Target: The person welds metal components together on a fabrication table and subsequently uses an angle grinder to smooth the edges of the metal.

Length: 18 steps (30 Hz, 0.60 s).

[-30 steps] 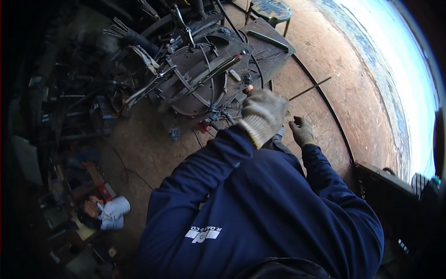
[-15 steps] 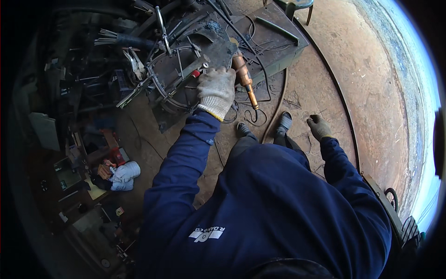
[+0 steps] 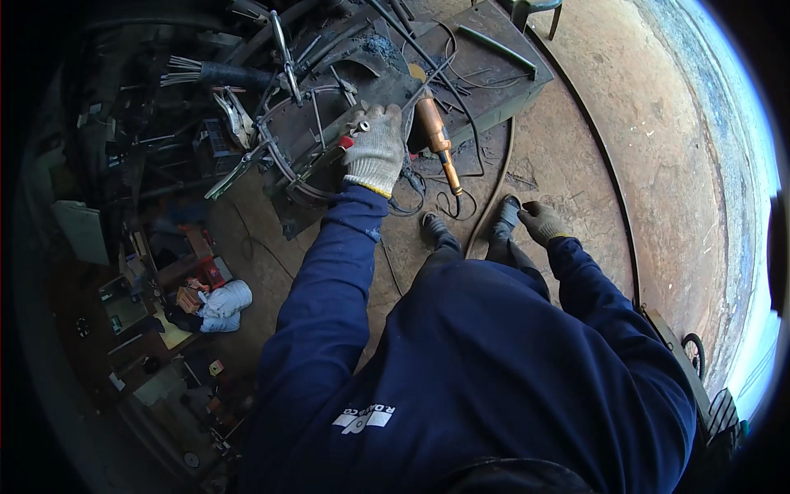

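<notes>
Gloved left hand [image 3: 375, 146] over the metalwork, right hand [image 3: 544, 223] low over the floor.

The left hand reaches to the cluttered table [image 3: 481, 62], knuckles up and fingers toward the far side; its palm is hidden, so I can't tell whether it grasps anything. A small ring [image 3: 364, 126] and a red piece [image 3: 345, 143] show at its left edge. Just right of it, the copper tool [image 3: 436, 132] slants at the table's near edge, a black cable [image 3: 458, 207] at its near end. The curved frame [image 3: 284, 167] lies left of the glove, with pliers [image 3: 236, 119] farther left and a silver clamp [image 3: 284, 51] beyond. The right hand's fingers are curled near the right shoe [image 3: 508, 212]; whether it's clenched, I can't tell.
</notes>
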Available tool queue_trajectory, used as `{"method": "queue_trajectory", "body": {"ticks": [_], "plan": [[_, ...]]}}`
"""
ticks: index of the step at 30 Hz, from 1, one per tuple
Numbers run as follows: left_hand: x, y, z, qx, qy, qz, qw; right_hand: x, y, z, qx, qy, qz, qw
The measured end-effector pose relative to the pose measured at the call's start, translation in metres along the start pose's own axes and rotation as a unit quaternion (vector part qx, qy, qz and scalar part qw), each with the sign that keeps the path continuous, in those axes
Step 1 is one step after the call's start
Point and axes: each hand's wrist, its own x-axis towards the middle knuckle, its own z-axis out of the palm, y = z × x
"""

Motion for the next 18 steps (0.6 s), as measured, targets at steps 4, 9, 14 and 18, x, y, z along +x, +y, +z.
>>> {"method": "queue_trajectory", "body": {"ticks": [4,9,14,18], "plan": [[0.000,0.000,0.002,0.019,-0.004,-0.026,0.999,0.009,-0.002,0.002,-0.023,-0.007,-0.008,1.000],[-0.001,0.009,-0.017,0.044,0.020,-0.058,0.997,0.027,-0.022,0.010,0.004,-0.013,-0.012,1.000],[-0.019,0.027,-0.028,-0.073,0.043,-0.055,0.995,0.072,-0.066,0.054,0.091,-0.039,-0.030,0.995],[-0.082,0.073,0.001,0.078,-0.038,0.114,0.990,0.158,-0.057,0.133,0.117,-0.063,-0.060,0.989]]}}
